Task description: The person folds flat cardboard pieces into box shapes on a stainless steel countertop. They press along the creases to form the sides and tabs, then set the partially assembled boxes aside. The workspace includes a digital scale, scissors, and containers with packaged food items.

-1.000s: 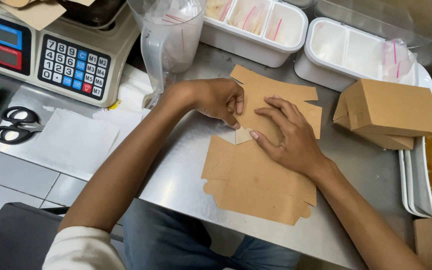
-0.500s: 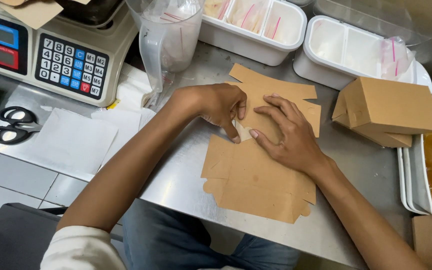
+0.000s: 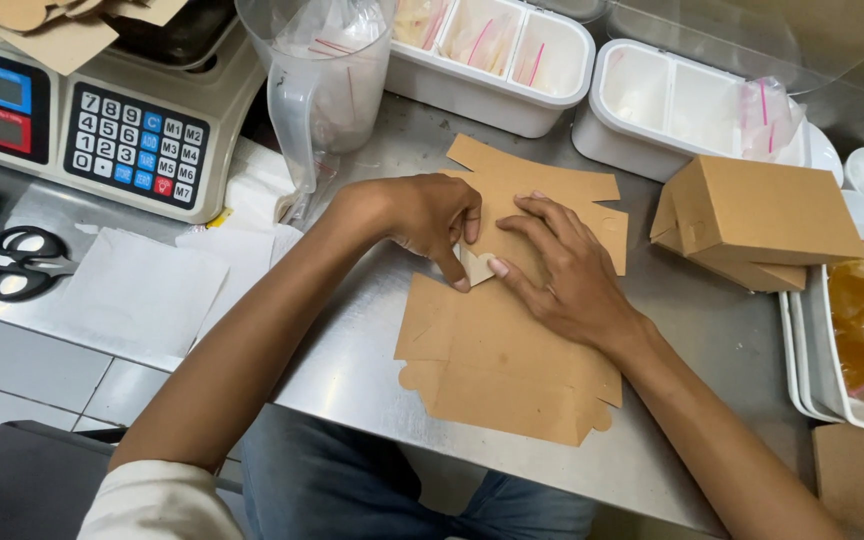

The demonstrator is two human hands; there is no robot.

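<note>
Right at the middle of the steel bench (image 3: 372,360) lies a flat brown cardboard box blank (image 3: 502,360), and both hands work on its upper half. Over the blank's top left part, the left hand (image 3: 430,215) is curled, its fingers pressed together and pinching a small folded flap (image 3: 476,268) of the card. Just right of that flap, the right hand (image 3: 567,275) lies palm down on the blank with its fingers spread, the fingertips touching the flap. Right of the blank sits a folded brown box (image 3: 757,215). Beyond the blank stand a clear plastic jug (image 3: 322,70) and white divided containers (image 3: 492,55). Well left of it are a weighing scale (image 3: 132,140) and black scissors (image 3: 14,262).
</note>
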